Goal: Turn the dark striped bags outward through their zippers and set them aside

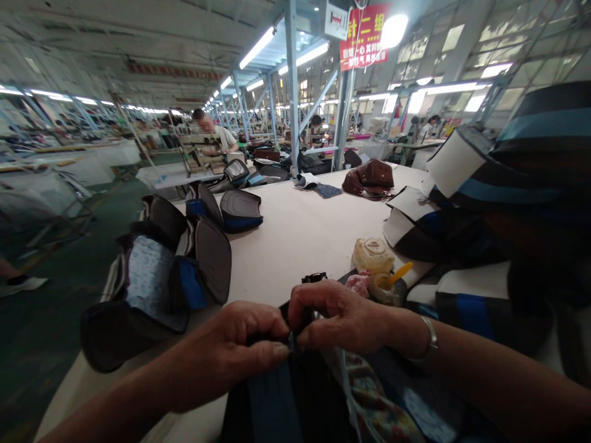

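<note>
My left hand (240, 347) is closed, thumb and fingers pinching the upper edge of a dark bag piece with a blue stripe (272, 400). Close beside it my right hand (339, 315), with a bracelet on the wrist, pinches the same edge, the fingertips of both hands almost meeting. Whatever small part lies between the fingertips is too dark to make out. Below my right forearm, a flowered cloth (378, 400) shows against the dark piece.
Several partly sewn bag pieces (212, 258) stand along the table's left side. To the right are a glue pot with a yellow-handled brush (386, 284), a yellowish container (373, 255) and stacked panels (480, 295). A brown leather bag (369, 179) lies farther back on the white table (295, 234).
</note>
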### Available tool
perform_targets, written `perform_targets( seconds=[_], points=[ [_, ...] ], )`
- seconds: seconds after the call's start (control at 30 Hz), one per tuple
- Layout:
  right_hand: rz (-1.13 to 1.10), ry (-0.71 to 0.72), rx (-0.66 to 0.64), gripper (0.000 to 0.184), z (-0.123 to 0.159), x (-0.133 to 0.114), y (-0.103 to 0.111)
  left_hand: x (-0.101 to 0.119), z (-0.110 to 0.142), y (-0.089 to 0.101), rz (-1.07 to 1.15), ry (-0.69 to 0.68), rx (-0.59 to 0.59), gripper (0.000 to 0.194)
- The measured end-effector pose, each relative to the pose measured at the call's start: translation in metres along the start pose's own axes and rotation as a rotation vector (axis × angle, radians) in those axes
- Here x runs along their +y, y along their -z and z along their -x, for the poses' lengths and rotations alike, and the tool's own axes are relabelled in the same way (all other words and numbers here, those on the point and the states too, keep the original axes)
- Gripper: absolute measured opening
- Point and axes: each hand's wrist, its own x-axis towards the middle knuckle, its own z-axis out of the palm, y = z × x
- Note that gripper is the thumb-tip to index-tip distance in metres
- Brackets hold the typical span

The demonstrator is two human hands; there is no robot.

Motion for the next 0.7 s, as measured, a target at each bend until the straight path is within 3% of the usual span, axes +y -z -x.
perform_targets(
  seconds=[0.1,0.23,0.5,0.7],
  points=[
    [0.068,0.030,0.046,0.021,-0.001,-0.002,-0.003,0.000,-0.001,-0.002,-0.010,0.000,0.020,0.027],
    [0.162,0.059,0.097,0.011,-0.004,0.000,-0.005,-0.002,-0.002,-0.005,-0.033,0.026,0.066,0.024],
    [-0.132,-0.002,0.019,0.017,-0.004,0.007,0.001,0.000,-0.003,-0.008,-0.050,0.069,0.101,0.023],
    [-0.082,0.009,0.022,0.016,-0.006,0.007,-0.004,-0.005,-0.004,-0.009,0.005,0.075,0.094,0.028]
  ],
)
